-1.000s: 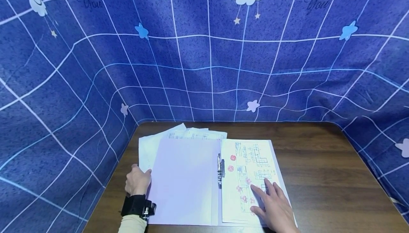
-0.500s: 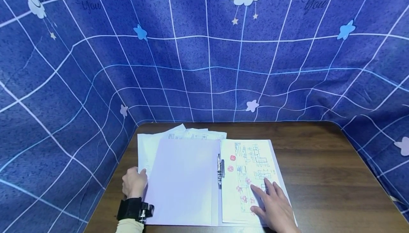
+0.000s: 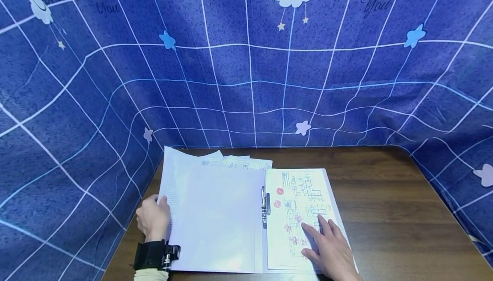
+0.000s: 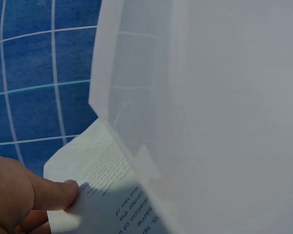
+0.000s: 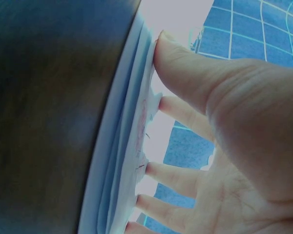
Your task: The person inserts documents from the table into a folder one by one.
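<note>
Near the left edge of the worktop [image 3: 404,212], the left hand [image 3: 153,217] is pinching a printed sheet [image 4: 102,168] between thumb and fingers; the sheet is running partly beneath the cover of a pale folder [image 3: 219,225]. The folder is lying spread toward the front edge, a metal clip [image 3: 264,208] sitting at its fold. Loose papers [image 3: 246,162] are poking out behind it. The right hand [image 3: 331,246] is resting on a stamped drawing [image 3: 294,187], fingers apart.

Loose papers [image 3: 245,162] — partly hidden (by the folder [image 3: 227,221])
</note>
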`<state>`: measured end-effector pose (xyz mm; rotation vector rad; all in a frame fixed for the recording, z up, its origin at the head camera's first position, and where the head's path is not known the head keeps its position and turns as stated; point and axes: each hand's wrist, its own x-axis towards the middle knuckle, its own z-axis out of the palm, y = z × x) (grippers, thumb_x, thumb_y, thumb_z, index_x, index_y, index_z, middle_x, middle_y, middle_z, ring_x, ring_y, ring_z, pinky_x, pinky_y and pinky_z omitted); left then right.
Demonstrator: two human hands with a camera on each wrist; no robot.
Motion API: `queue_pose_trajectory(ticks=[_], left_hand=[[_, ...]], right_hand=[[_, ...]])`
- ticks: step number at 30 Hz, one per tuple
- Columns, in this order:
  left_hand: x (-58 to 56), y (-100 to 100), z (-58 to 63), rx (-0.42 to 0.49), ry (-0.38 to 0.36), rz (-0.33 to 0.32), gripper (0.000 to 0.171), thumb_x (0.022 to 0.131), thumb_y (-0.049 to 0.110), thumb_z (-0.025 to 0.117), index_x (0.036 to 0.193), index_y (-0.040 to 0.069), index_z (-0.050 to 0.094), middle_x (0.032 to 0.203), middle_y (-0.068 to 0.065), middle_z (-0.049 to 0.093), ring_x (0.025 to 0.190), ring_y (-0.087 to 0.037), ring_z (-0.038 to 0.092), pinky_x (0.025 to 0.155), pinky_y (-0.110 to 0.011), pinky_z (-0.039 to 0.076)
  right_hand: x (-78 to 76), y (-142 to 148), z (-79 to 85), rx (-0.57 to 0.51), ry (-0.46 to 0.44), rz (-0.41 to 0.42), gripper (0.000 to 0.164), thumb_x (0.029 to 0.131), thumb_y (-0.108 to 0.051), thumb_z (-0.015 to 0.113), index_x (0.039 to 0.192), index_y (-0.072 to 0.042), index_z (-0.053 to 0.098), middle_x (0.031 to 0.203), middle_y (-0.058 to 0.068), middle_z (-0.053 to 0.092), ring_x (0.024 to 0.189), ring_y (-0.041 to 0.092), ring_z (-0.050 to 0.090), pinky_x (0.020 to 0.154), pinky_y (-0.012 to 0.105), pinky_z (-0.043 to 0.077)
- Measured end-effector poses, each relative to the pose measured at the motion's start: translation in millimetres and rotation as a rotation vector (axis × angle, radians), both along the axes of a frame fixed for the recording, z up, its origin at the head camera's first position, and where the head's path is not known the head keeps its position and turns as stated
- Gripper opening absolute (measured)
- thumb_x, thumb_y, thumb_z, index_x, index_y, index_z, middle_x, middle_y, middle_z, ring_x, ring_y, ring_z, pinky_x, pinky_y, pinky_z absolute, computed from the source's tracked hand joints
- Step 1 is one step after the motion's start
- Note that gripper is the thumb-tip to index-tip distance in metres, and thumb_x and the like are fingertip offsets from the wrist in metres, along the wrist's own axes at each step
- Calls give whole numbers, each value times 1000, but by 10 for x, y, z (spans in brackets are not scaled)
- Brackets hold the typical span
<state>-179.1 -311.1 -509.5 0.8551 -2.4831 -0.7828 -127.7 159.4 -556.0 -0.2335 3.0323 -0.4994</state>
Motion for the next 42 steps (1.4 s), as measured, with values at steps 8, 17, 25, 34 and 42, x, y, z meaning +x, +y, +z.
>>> queue_pose_trajectory(ticks=[8,17,25,34,42], left_hand=[[92,124,301,-98,192,28,28,101,19,60,117,0,73,107,-36,68,89,-61,62,64,-67,44],[133,196,503,-123,355,75,27,102,23,62,114,3,75,107,-32,70,91,-62,61,67,-67,42],[147,240,616,-182,639,91,21,98,19,70,107,2,78,101,-24,75,88,-56,66,72,-64,45],[141,259,737,-195,838,127,23,97,23,72,107,3,80,101,-18,77,89,-47,72,77,-39,51],[142,308,861,-102,921,162,19,95,23,75,103,8,82,93,-11,79,78,4,67,73,-7,38]], right_hand=[[-9,-8,15,6,-28,-5,68,78,-51,85,138,-23,66,153,28,43,137,60,35,103,76,34],[1,-6,31,1,0,9,65,80,-47,85,137,-22,67,152,29,44,136,61,37,103,75,35],[-3,-12,32,-1,6,16,65,79,-46,86,136,-21,67,150,29,46,135,61,38,105,74,32],[-16,-28,29,5,-31,6,67,79,-48,85,137,-20,66,151,30,45,136,61,37,107,74,30],[-16,-35,41,13,-31,0,67,79,-48,85,138,-21,66,152,29,45,136,61,37,108,73,30]])
